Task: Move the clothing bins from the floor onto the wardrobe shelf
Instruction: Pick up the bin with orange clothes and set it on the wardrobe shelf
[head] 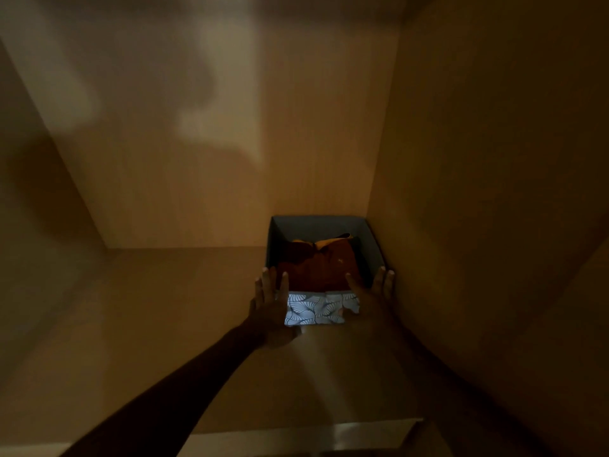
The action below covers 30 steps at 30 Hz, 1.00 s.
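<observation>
Shelf (164, 324) open leftward; bin (316, 225) (both hands (273, 301) flanking) hugs right wall (478, 192).

Two bare forearms come into view from the bottom of the frame, one from the lower left and one from the lower right, both dim in the low light. No sleeve, watch, bracelet or glove shows on either. The left hand (268, 303), just below the centre of the frame, is bare, its fingers (273, 279) without rings. The right hand (375, 291), slightly right of centre, is likewise bare; finer detail is lost in shadow.
</observation>
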### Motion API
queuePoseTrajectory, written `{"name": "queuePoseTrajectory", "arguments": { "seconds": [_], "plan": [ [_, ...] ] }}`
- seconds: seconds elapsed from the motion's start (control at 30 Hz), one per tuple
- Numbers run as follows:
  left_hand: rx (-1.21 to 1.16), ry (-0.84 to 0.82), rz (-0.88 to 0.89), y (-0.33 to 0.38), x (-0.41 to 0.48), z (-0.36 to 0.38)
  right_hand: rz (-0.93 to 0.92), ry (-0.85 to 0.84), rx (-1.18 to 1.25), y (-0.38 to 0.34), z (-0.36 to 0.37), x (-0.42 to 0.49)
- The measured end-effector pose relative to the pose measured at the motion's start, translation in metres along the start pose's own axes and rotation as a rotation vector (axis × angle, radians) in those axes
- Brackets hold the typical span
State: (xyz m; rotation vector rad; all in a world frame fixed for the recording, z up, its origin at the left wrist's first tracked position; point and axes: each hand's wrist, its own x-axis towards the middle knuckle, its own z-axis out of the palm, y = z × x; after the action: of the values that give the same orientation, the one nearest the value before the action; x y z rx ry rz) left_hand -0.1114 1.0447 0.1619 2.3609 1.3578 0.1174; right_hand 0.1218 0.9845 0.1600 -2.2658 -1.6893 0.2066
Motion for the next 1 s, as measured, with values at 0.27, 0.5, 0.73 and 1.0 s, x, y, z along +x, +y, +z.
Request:
{"name": "queuePoseTrajectory", "arguments": {
  "seconds": [0.27,0.5,0.73,1.0],
  "plan": [
    [0.027,-0.007,-0.042,-0.003,0.012,-0.007,-0.057,0.009,0.005,0.005,0.002,0.009],
    [-0.003,0.024,0.015,-0.008,0.007,-0.008,-0.077,0.018,0.037,0.012,0.007,0.01],
    [-0.382,0.285,0.114,-0.02,-0.043,0.009,-0.015,0.028,0.217,-0.01,0.007,-0.019],
    [-0.965,0.495,-0.182,-0.043,-0.156,0.022,-0.156,-0.044,0.666,-0.089,0.033,-0.108]
  ]
}}
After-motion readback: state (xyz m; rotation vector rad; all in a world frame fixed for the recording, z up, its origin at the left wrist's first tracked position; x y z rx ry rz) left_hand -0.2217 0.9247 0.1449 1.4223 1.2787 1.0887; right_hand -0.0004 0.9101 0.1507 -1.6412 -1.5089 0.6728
